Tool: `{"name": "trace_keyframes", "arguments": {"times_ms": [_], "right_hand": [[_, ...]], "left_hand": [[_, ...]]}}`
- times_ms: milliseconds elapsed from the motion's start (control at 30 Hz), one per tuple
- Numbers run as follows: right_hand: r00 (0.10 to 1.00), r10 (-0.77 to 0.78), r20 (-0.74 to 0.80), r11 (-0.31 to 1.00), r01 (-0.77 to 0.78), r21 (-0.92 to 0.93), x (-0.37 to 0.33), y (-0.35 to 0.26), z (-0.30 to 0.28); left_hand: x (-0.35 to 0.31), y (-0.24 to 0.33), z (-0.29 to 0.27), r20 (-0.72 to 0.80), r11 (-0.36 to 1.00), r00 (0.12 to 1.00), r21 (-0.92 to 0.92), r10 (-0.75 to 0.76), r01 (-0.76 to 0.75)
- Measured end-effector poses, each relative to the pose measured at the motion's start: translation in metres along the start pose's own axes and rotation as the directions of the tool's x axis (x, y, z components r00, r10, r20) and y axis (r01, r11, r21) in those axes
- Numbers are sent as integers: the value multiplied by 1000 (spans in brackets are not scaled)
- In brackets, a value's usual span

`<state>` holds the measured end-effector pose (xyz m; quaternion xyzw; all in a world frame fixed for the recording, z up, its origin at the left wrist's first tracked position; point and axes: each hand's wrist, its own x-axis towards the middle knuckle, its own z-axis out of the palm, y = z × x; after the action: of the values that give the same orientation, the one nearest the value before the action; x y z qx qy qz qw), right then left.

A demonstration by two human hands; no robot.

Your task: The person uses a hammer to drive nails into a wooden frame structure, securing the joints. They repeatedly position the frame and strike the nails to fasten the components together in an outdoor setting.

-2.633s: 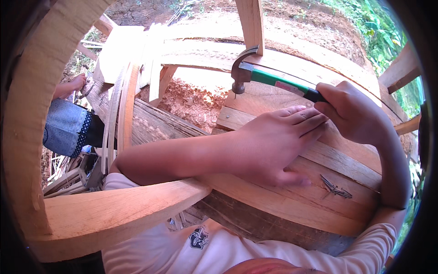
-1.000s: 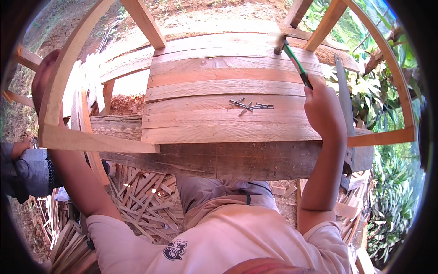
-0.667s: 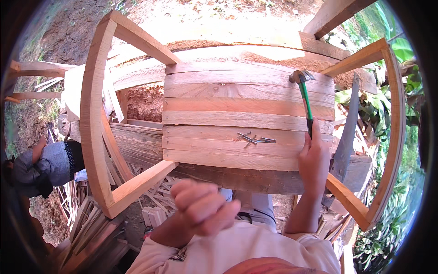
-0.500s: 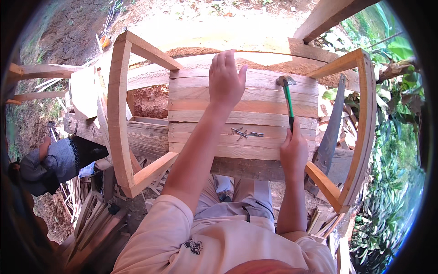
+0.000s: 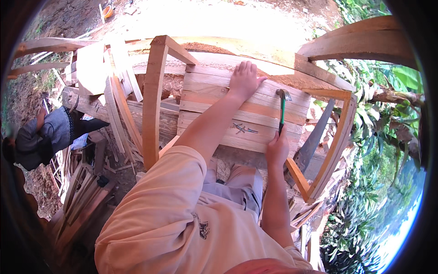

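Observation:
My left hand (image 5: 245, 83) lies palm down on the far slats of a wooden slatted panel (image 5: 200, 108), its fingers stretched toward the far edge. My right hand (image 5: 277, 148) is wrapped round the lower handle of a claw hammer (image 5: 282, 109) with a green and black grip. The hammer's metal head is over the right part of the panel; whether it touches the wood I cannot tell. Between my arms, several loose nails (image 5: 244, 129) lie in a small pile on the slats. Wooden leg frames stand up at the panel's left (image 5: 155, 100) and right (image 5: 335, 146) ends.
A handsaw (image 5: 315, 137) leans beside the right leg frame. Thick beams (image 5: 360, 41) cross the far right. Planks (image 5: 119, 109) lean at left, with scrap wood (image 5: 86, 192) piled below. A person in grey (image 5: 48, 137) is at far left. Green plants grow at right.
The whole view has turned, so the panel and frames now appear tilted. My left hand rests slightly farther right along the panel. The hammer stays in my right hand.

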<state>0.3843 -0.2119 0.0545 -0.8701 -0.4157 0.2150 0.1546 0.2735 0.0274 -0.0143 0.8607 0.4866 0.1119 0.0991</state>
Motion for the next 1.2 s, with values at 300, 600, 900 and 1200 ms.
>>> {"name": "trace_keyframes", "arguments": {"times_ms": [300, 600, 900, 1200], "right_hand": [[993, -115, -34, 992, 117, 57, 1, 14, -4], [835, -448, 319, 859, 303, 413, 1, -119, -21], [676, -676, 294, 733, 576, 361, 25, -146, 34], [734, -650, 195, 742, 558, 373, 15, -146, 39]], "left_hand": [[-96, -36, -37, -38, 986, 985, 24, -165, 166], [-92, -33, -46, 193, 960, 950, 184, -245, 210], [-93, -39, -22, -17, 980, 981, 40, -192, 192], [-95, -40, -20, 34, 976, 981, 120, -190, 184]]}}
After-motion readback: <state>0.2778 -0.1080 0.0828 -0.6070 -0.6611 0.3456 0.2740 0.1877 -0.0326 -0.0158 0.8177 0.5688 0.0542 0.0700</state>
